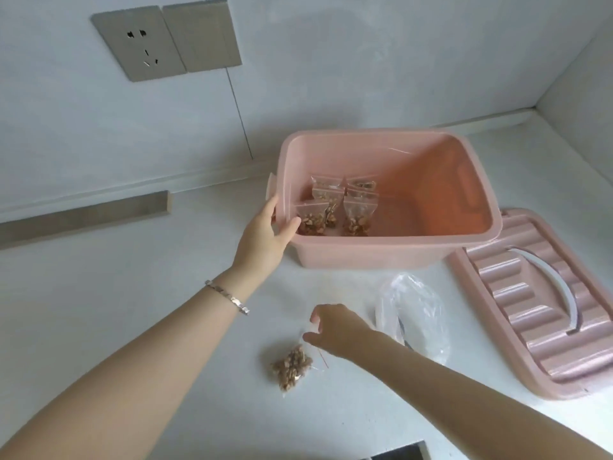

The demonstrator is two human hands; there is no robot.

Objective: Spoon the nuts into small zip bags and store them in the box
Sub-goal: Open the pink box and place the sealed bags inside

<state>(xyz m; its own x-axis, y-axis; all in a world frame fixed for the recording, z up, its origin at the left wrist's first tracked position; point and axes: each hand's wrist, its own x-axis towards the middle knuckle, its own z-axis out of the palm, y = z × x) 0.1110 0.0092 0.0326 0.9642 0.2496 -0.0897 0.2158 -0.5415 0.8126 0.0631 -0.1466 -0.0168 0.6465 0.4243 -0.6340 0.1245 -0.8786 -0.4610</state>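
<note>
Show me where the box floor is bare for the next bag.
The box floor is bare across its right half, between the filled bags and the right wall. The left end is crowded: bags clustered there, left hand gripping that rim.

1 head-worn wide-angle view, pitched forward-down, close over the counter, facing the back wall; box centre-right.

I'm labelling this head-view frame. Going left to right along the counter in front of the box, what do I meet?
zip bag of nuts → clear plastic bag → pink lid
</note>
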